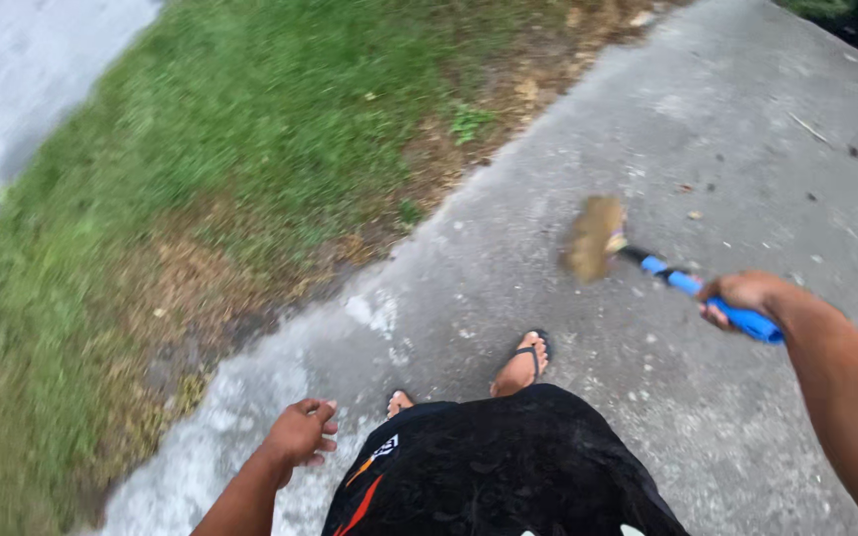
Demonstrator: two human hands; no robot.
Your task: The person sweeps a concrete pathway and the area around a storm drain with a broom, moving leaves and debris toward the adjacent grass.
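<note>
The right hand (742,295) was clenched around the blue handle of a short broom with a blurred tan bristle head (596,238), held above the grey concrete path (707,149). The left hand (302,431) hung empty, fingers loosely curled, beside black shorts (499,467) near the grass verge (250,119).

Black shorts (508,467), black flip-flops (531,359)

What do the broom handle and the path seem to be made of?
The broom handle, in the right hand: bright blue and smooth, probably plastic or a plastic coating. The path: grey, rough and speckled, likely concrete with a worn, matte surface.
</note>
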